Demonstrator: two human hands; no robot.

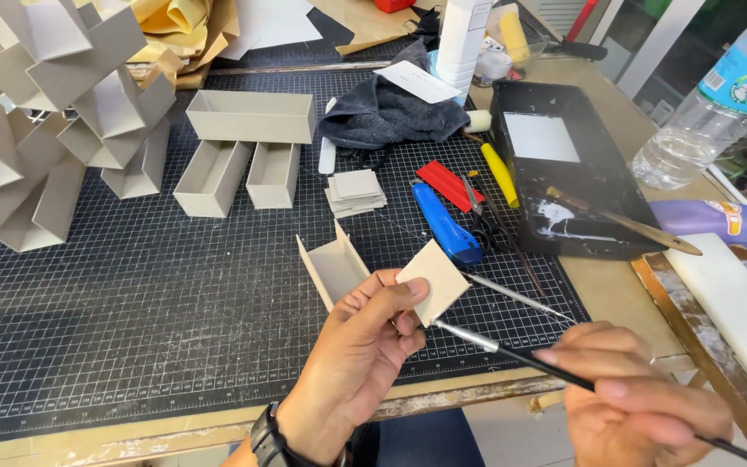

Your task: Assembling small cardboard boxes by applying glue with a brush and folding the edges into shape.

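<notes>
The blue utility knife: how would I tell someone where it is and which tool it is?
On the black gridded cutting mat, look just left of the black paint tray. The blue utility knife lies beside a red cutter and a yellow-handled tool; it is the only blue, thick-bodied one.

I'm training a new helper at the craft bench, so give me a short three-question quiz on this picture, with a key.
1. True or false: the left hand pinches a small square card between thumb and fingers.
2. What does the right hand hold: A) the blue utility knife, B) a thin brush, C) the water bottle?
3. What lies under the open cardboard trough near the left hand?

Key
1. True.
2. B; its metal end meets the card's lower edge.
3. The dark gridded cutting mat.
</notes>
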